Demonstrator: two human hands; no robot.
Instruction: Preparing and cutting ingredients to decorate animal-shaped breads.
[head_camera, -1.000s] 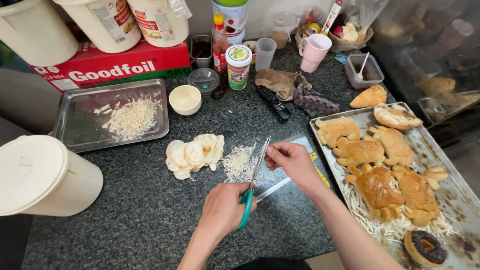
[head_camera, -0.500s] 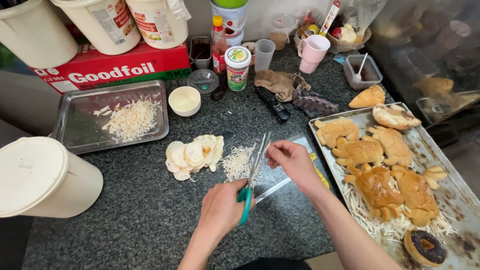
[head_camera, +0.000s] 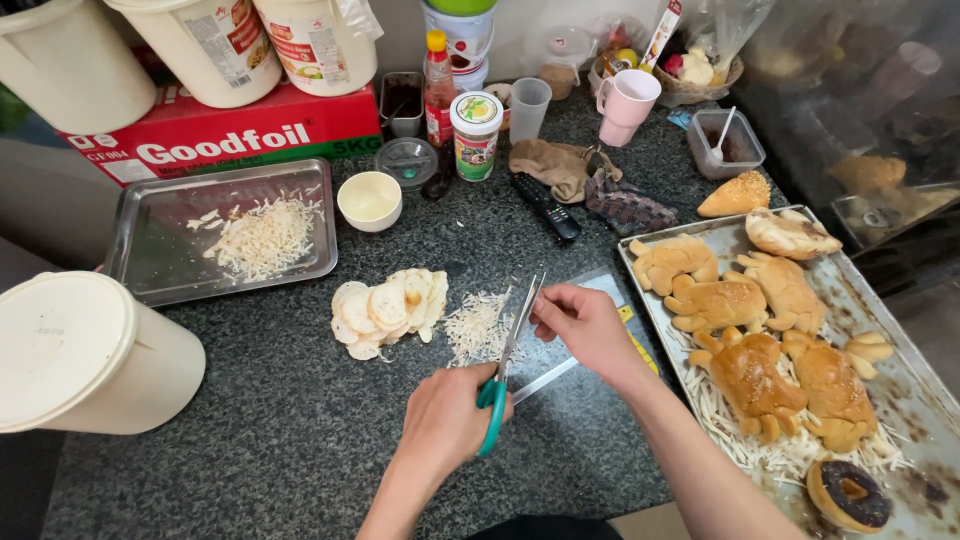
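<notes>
My left hand (head_camera: 445, 415) grips green-handled scissors (head_camera: 505, 365) whose blades point away over the dark granite counter. My right hand (head_camera: 580, 320) is pinched at the blade tips, holding something thin and pale that I cannot make out. Just left of the blades lies a small heap of pale shreds (head_camera: 477, 326). Beside it sits a stack of thin round white slices (head_camera: 388, 308).
A steel tray (head_camera: 150, 270) with more shreds is at the left, next to a small cream bowl (head_camera: 369, 199). A white lidded bucket (head_camera: 85, 350) stands near left. A baking tray (head_camera: 900, 350) of shaped breads and a doughnut fills the right. Bottles, cups and a red box line the back.
The scissor blades have closed slightly and shifted a little; both hands stay in the same place over the shred heap.
</notes>
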